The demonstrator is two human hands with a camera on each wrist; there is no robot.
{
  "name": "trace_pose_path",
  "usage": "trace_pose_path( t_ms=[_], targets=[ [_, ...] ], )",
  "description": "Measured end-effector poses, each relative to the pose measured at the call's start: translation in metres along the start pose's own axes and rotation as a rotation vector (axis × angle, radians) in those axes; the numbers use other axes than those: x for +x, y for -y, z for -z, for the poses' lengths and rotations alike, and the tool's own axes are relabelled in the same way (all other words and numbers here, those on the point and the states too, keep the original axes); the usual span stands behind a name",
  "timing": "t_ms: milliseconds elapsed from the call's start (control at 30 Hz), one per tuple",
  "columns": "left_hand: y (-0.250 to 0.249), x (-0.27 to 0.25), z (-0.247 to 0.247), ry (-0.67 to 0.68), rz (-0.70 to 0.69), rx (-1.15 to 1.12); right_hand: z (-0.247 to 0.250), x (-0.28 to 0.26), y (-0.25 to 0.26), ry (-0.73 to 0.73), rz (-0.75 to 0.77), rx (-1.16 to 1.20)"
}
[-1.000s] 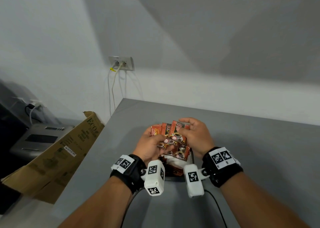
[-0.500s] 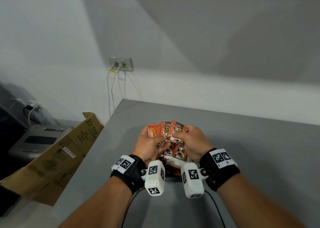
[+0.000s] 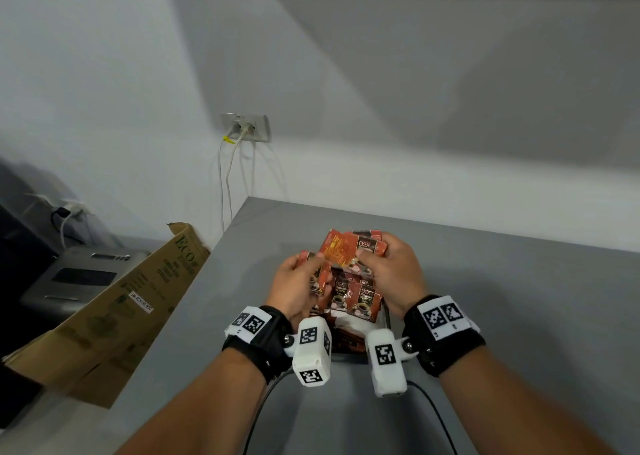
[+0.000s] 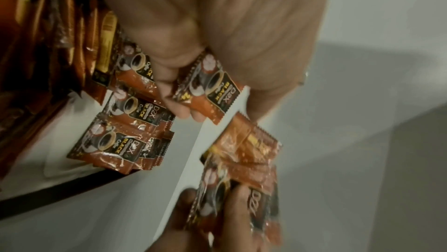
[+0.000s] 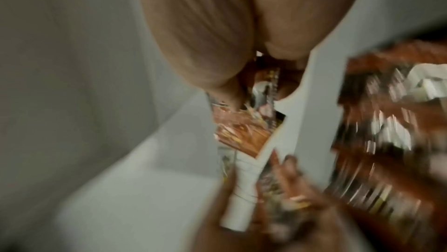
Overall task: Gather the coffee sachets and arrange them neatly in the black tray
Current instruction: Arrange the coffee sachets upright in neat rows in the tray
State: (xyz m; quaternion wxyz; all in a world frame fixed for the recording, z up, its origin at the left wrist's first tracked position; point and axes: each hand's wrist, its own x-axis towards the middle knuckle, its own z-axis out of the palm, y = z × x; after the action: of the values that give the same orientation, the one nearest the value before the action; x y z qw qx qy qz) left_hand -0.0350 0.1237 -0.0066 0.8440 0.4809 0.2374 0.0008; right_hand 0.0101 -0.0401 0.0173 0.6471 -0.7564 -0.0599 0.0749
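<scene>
Orange-brown "D2X Black Coffee" sachets are held above a black tray [image 3: 387, 317] on the grey table. My left hand [image 3: 311, 264] pinches one sachet [image 4: 208, 87] between thumb and fingers. My right hand [image 3: 372, 250] grips a fanned bunch of sachets [image 3: 346, 250], one showing its plain orange back; the left wrist view shows this bunch [image 4: 241, 170] low in the picture. Several sachets [image 3: 351, 298] lie stacked in the tray, whose black rim [image 4: 60, 187] shows at the lower left of that view. The right wrist view is blurred; only orange foil [image 5: 239, 135] under my fingers is clear.
The grey table [image 3: 519, 316] ends at a left edge beside a leaning cardboard box [image 3: 114, 309]. A grey printer [image 3: 79, 278] sits beyond it. A wall socket [image 3: 246, 127] with white cables hangs behind. Black cables [image 3: 436, 416] trail from my wrists.
The single bundle held by both hands has split: my right hand has raised a fanned bunch up and away, and my left hand keeps one sachet lower left.
</scene>
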Motion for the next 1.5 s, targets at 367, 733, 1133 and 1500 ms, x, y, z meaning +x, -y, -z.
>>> trace_pose_path(
  t_ms=[367, 733, 1133, 1500],
  targets=[
    [-0.007, 0.007, 0.006, -0.050, -0.213, 0.334, -0.005, -0.022, 0.002, 0.327, 0.247, -0.458],
    [-0.005, 0.002, -0.005, 0.027, -0.084, 0.120, 0.003, 0.001, 0.005, 0.066, -0.296, 0.324],
    [-0.007, -0.012, -0.020, 0.100, 0.083, 0.050, -0.025, -0.013, -0.007, 0.085, 0.252, -0.644],
    [-0.005, -0.020, -0.017, 0.286, 0.235, 0.037, -0.009, -0.006, 0.005, 0.491, 0.490, -0.726]
  ],
)
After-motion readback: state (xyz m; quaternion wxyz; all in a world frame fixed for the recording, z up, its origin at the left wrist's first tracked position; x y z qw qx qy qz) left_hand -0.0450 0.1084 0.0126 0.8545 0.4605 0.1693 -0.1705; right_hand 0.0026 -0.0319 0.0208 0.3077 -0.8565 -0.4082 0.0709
